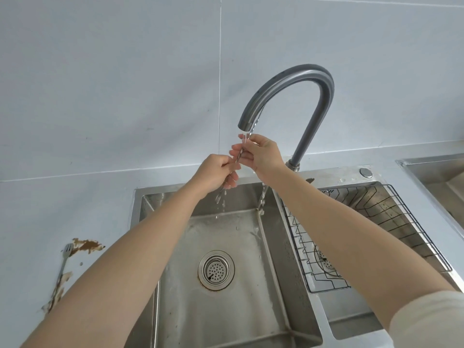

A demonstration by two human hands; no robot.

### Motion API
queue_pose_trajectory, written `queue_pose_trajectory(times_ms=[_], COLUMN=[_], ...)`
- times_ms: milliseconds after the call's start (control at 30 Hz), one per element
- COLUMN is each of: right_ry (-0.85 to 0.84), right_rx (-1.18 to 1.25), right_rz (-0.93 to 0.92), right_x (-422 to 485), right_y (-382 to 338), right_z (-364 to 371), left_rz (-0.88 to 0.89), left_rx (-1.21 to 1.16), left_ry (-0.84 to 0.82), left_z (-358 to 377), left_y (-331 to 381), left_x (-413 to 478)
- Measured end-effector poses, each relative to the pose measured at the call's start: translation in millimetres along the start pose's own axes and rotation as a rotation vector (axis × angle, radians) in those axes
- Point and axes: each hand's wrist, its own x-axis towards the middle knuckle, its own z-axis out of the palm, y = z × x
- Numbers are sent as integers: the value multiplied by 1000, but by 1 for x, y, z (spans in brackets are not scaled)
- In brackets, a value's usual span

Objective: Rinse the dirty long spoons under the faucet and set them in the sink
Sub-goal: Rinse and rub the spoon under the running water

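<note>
Steel long spoon (238, 159) slants from 1 o'clock down to 7 under the running faucet (288, 96), above the sink (251, 285); left hand (216, 173) and right hand (261, 155) fingers clamp it.

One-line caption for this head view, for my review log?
Both hands, left hand and right hand, hold a long spoon under the running faucet above the sink.
</note>
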Motion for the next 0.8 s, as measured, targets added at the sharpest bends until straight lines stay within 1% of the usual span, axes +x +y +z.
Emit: queue_pose_trajectory(times_ms=[67,167,267,400,567,667,800], right_ry=[-15,-28,-23,-19,57,58,83], right_rx=[-6,-22,-78,-164,-158,-165,-180], right_rz=[13,34,53,79,85,103,107], right_x=[-4,-9,-12,-17,-16,-18,-17], right_y=[2,8,15,21,20,21,20], right_z=[2,4,4,5,3,5,10], left_rz=[1,-6,-26,-43,-55,-31,-22], left_rx=[-9,-1,19,33,60,105,135], left_ry=[-21,11,41,42,42,76,80], left_z=[-3,-6,-4,-1,3,4,9], left_y=[-5,-14,-25,-38,-55,-63,-78], left_x=[-4,-9,-14,-21,-35,-39,-44])
